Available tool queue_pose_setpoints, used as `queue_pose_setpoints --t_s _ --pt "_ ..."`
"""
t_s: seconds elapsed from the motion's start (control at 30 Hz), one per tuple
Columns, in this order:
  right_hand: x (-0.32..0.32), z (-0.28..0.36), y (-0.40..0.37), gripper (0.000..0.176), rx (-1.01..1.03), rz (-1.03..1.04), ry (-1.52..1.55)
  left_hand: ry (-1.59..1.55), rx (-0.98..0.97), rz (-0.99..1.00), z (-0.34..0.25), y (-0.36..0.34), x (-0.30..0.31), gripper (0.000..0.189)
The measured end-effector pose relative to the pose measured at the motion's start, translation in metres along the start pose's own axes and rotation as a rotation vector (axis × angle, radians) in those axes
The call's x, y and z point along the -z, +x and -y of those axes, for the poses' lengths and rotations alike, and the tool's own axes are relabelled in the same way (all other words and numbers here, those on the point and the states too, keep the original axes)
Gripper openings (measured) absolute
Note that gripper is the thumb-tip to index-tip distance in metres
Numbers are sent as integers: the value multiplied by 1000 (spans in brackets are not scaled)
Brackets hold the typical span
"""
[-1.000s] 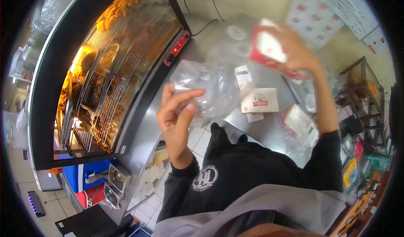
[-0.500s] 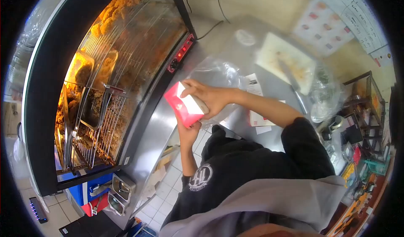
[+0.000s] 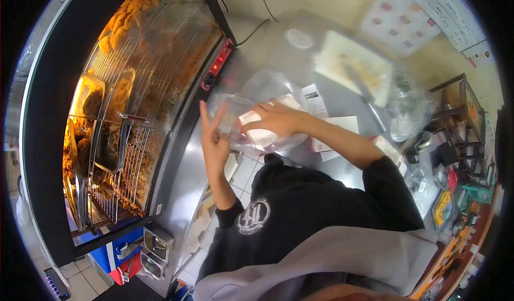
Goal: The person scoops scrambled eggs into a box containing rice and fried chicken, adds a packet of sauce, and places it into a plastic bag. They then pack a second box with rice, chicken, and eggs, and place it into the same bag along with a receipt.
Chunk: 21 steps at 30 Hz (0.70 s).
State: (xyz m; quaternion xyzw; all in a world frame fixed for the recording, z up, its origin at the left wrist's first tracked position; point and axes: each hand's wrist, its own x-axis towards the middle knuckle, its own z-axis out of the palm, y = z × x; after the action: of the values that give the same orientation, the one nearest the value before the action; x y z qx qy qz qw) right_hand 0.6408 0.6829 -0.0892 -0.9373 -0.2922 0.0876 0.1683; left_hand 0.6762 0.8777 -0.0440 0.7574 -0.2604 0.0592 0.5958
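Note:
My right hand is spread over the top of a white cardboard food box, with fingers curled at its near edge. The box lies within the outline of a clear plastic bag above the steel counter. My left hand is raised beside the bag, close to the heated display cabinet. Its two longest-reaching fingers are stretched out and apart, while the others fold toward the palm. Nothing shows in its grip.
The lit cabinet on the left holds fried food, racks and metal trays. A white cutting board with a knife lies at the back. Papers, a wire rack and clear bags are on the right.
The red and white box has moved from between both hands down to the right, into the bag's area, under my right hand. My left hand has let go and moved left with two fingers extended.

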Motion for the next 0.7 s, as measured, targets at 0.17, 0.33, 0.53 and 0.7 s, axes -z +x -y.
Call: queue_pose_setpoints --t_s 0.17,0.33,0.53,0.7 --pt "-33 -10 5 45 -155 192 -168 396 300 288 16 11 1 50" --pt "-36 2 9 56 -214 185 -209 358 -138 194 -16 18 -9 53" --pt "45 14 -51 80 -321 -362 5 448 120 367 16 -11 8 63" --pt "23 -27 -140 88 -332 -670 508 278 320 513 11 -17 12 71"
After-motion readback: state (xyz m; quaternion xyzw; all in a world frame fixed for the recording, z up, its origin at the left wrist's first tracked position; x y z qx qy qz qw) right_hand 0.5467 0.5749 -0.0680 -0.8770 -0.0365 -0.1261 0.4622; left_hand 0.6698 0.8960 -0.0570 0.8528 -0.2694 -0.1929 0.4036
